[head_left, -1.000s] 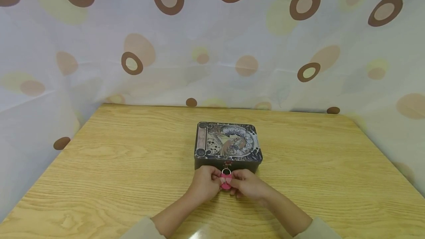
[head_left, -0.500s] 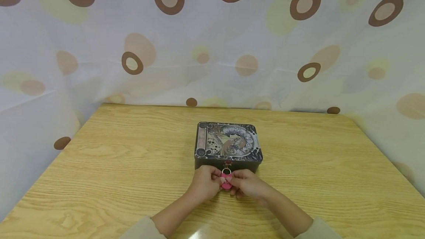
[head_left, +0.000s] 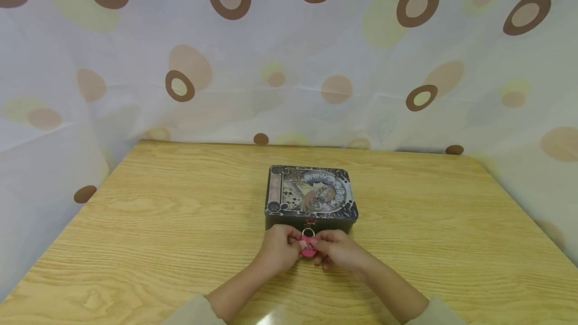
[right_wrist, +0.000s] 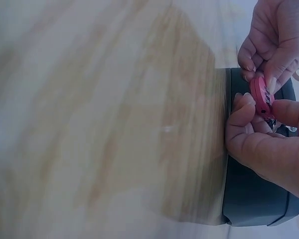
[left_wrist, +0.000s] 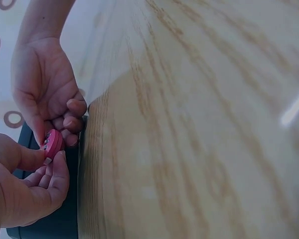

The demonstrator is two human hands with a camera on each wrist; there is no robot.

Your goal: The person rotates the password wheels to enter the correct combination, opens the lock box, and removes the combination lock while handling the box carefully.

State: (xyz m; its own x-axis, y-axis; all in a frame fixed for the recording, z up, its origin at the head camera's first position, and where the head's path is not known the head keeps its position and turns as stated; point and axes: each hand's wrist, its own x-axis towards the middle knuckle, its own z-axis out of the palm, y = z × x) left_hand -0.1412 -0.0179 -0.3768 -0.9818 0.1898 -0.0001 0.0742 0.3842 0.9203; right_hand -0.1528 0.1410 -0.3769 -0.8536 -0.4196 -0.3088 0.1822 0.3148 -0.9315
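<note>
Dark box [head_left: 311, 192] on a wood-grain table [head_left: 171, 224]
Streaked yellow-brown grain covers the table; the box, patterned on top, sits flat towards 12 o'clock from its middle, and a bright glare [head_left: 265, 319] shows at 6 o'clock.

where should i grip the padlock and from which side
I'd pinch the padlock by its body's side edges, coming from the person's side: the shackle points toward the box, while the dials face the person, so an edge grip should leave them free.
</note>
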